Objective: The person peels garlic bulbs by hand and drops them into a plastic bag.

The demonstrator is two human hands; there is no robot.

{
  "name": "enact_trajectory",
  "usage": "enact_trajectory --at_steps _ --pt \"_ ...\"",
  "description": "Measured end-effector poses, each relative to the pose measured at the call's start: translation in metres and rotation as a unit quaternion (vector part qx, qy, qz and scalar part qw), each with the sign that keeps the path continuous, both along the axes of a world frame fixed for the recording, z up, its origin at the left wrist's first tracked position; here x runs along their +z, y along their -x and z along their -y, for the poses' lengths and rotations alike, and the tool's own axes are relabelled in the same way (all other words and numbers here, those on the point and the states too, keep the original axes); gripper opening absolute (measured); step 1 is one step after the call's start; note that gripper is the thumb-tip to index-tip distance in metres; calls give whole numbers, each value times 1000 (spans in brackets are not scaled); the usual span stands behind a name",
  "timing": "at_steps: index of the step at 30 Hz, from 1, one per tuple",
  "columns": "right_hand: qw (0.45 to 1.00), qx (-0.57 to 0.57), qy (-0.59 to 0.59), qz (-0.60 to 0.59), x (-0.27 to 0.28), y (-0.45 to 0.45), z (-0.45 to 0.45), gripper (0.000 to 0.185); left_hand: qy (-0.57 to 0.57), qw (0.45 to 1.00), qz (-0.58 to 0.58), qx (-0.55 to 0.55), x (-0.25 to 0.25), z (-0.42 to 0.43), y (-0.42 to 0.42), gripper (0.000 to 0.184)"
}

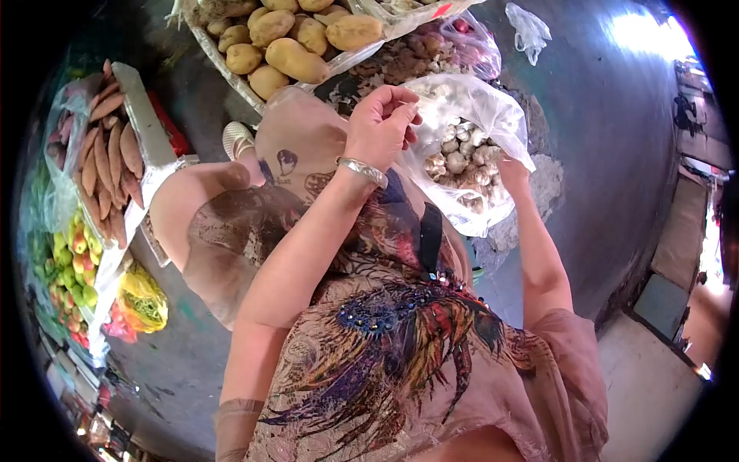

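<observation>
A translucent white plastic bag (502,123) stands open, with many garlic bulbs (456,162) inside. My left hand (381,127), above a silver bangle, is at the bag's left edge. Its fingers are curled in and the thumb is pressed toward them; a small pale bit shows at the fingertips, too small to name. At the bag's right side, my right hand (514,173) reaches over the rim beside the bulbs. Its fingertips are hidden among the garlic and plastic.
A lined crate of potatoes (296,60) stands ahead. Dry skins (400,61) and a bag of red onions (471,48) lie beyond the garlic. Sweet potatoes (104,165), fruit (77,266) and a yellow bag (142,302) are at left. Crumpled plastic (528,32) lies on the floor.
</observation>
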State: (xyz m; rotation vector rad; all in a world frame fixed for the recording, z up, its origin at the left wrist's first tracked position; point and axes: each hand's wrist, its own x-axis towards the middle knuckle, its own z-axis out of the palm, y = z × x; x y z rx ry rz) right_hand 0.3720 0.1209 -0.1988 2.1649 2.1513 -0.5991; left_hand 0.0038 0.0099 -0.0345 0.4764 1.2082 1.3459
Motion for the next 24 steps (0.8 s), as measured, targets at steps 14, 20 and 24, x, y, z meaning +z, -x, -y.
enact_trajectory --at_steps 14,20,24 --pt "921 -60 202 -329 38 95 24 46 6 1000 -4 -19 2 -1 -1 10" --pt "651 -186 290 -676 116 176 49 32 -36 983 -173 -56 -21 -2 -10 48" --pt "593 -186 338 -707 132 194 49 31 -122 962 -233 -75 -13 0 -12 55"
